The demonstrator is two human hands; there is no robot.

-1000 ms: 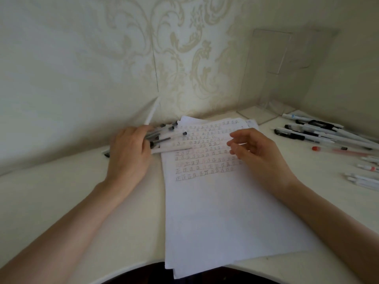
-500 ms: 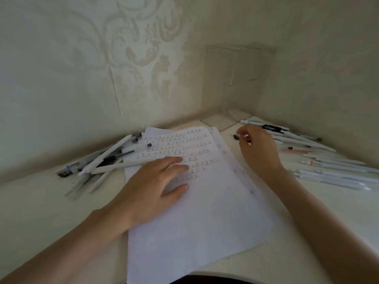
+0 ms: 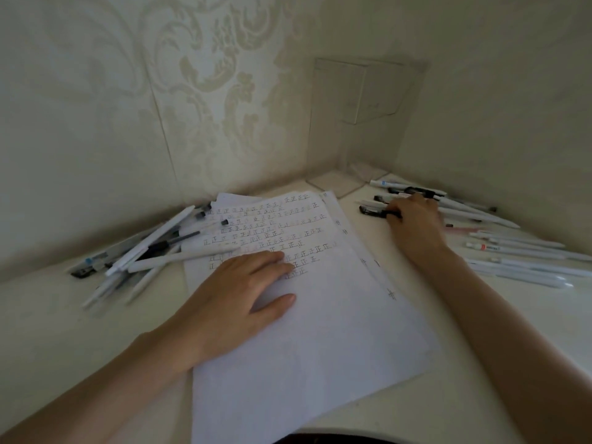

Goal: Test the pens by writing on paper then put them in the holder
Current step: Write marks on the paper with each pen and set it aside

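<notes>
Curled over a likely light, stiff, slick pen (image 3: 369, 210) at far right, the right hand (image 3: 415, 224) shows no clear hold; best pinched mid-barrel.

Paper (image 3: 320, 331) lies between two pen piles (image 3: 144, 251), holder (image 3: 358, 123) behind.

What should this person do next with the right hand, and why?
Probably pinch the black-tipped pen and lift it over to the paper. The right hand has its fingertips on that pen among the pens on the right, though a firm grip isn't clear. The left hand lies flat on the paper, steadying it for a test scribble.
</notes>
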